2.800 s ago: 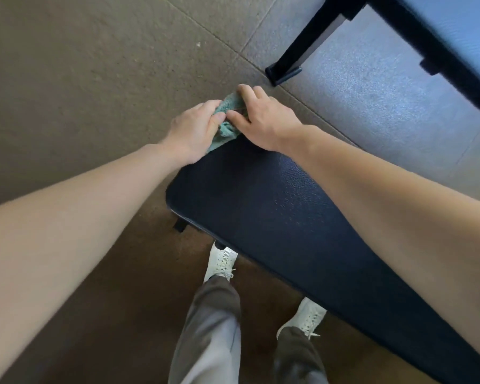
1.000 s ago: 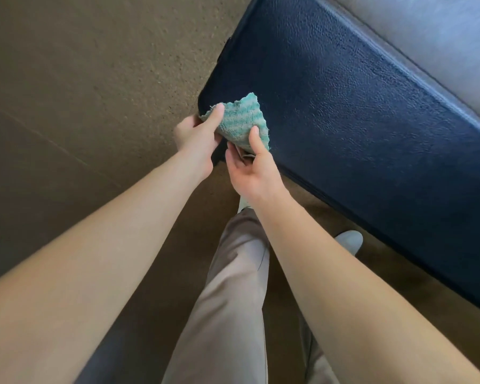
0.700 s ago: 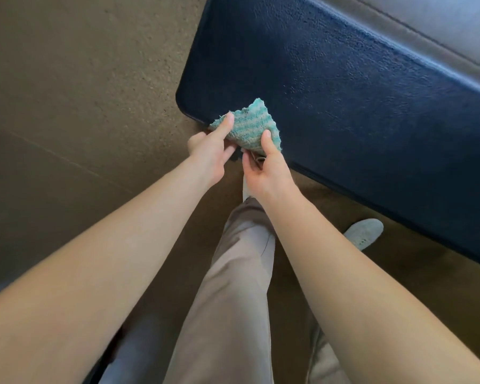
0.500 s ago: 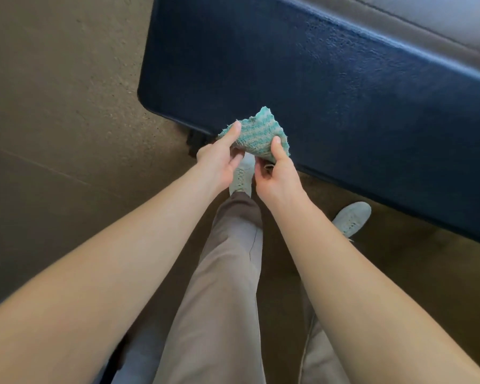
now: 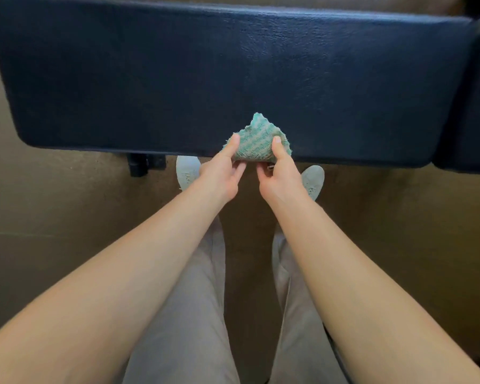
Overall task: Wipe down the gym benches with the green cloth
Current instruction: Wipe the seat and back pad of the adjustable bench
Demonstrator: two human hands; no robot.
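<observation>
Both hands, left hand (image 5: 219, 176) and right hand (image 5: 281, 176), are pinching the green cloth (image 5: 257, 142) at the bench (image 5: 233, 73) near edge, probably refolding it; next it needs pressing flat onto the pad.

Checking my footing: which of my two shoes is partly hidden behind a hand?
The right shoe: the right hand covers its inner side, while the left shoe shows nearly whole beside the left hand. Both hands hold the green cloth.
</observation>
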